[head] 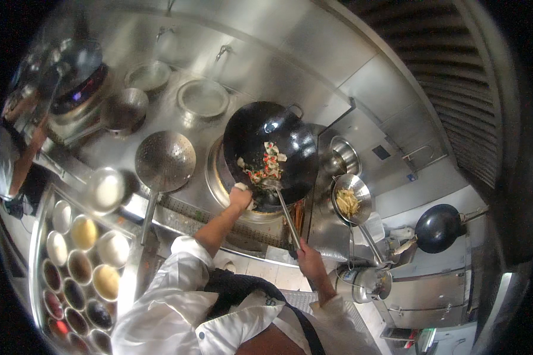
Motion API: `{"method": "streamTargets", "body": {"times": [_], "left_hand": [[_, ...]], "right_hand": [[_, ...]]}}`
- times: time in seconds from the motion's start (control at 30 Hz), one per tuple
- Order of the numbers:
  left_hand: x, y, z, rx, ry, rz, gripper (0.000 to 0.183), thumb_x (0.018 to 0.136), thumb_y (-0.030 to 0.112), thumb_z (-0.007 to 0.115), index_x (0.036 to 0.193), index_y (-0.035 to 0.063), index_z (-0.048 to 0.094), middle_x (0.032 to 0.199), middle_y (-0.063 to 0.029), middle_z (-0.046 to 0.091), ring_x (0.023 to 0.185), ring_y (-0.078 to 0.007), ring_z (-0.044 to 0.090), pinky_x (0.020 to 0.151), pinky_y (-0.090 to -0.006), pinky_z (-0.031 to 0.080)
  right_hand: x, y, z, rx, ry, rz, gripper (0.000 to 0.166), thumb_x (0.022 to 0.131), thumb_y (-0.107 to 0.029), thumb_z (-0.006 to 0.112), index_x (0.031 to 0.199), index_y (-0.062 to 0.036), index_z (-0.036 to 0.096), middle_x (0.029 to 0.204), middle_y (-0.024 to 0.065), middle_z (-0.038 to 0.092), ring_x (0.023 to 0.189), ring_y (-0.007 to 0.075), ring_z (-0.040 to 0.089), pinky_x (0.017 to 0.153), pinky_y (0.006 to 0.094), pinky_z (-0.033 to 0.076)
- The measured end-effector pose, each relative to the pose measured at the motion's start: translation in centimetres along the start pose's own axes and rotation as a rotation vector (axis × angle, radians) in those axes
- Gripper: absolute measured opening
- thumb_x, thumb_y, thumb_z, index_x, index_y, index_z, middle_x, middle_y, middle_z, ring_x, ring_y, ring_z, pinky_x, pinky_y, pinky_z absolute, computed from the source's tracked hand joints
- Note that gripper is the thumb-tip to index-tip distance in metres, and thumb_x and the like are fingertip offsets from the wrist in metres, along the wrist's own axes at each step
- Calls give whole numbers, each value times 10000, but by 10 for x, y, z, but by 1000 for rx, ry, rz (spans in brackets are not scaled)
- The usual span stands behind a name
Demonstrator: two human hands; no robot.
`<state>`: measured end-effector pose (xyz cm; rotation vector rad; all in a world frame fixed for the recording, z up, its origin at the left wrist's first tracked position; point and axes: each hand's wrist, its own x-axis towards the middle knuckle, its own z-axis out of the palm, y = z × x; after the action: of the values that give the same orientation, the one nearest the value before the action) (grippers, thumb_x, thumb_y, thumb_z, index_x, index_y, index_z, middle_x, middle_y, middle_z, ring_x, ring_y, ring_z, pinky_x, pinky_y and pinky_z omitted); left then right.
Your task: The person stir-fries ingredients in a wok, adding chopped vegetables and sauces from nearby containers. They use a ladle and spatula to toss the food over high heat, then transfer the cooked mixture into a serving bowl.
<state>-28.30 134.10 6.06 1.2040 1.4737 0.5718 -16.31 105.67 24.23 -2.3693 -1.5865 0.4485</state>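
A large black wok sits tilted over the burner ring in front of me. At its near left rim, my left hand grips it through a pale folded cloth. My right hand is closed around the long handle of a metal cooking ladle. The ladle's bowl rests inside the wok, touching the near edge of the food. That food is a mix of pale slices with red and green pieces, lying on the wok's lower left side.
A perforated strainer lies left of the wok. Seasoning tubs fill a tray at lower left. On the right, a strainer holds yellow strips beside a steel bowl. A second wok hangs farther right. Another person's arm shows at far left.
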Motion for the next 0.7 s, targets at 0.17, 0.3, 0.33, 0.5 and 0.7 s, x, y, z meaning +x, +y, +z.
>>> {"method": "streamTargets", "body": {"times": [0.17,0.3,0.33,0.5,0.7], "left_hand": [[-42,37,-15,-187,-45,-73,368,693,169,648,980,-63,646,1026,-250,661,1010,-368,633,851,-417,488],[-56,47,-13,-262,68,-132,340,696,161,642,952,-62,644,975,-244,668,976,-372,642,824,-420,492],[-52,45,-18,-245,104,-121,332,696,160,642,944,-62,642,962,-244,668,970,-372,643,816,-420,495],[-35,27,-24,-181,-81,-129,320,742,168,642,992,-30,615,1026,-236,645,951,-370,638,779,-437,496],[-53,41,-28,-32,-180,-139,196,849,211,594,782,30,628,837,-157,677,729,-267,644,593,-415,486]], "right_hand": [[129,-28,-9,378,-81,343,439,972,-227,494,1376,-60,452,804,174,642,719,268,628,619,402,497],[203,-1,27,36,162,-6,472,969,-243,463,1392,-40,414,963,264,616,810,399,606,728,477,482],[187,-15,33,65,137,19,440,941,-226,486,1338,-38,474,932,273,620,834,429,598,734,470,481],[45,-10,16,164,71,15,422,929,-189,514,1333,-67,498,918,262,620,829,353,635,761,401,494],[29,-19,-32,180,-192,100,453,942,-229,517,1367,-86,460,730,200,598,662,289,628,644,383,489]]}}
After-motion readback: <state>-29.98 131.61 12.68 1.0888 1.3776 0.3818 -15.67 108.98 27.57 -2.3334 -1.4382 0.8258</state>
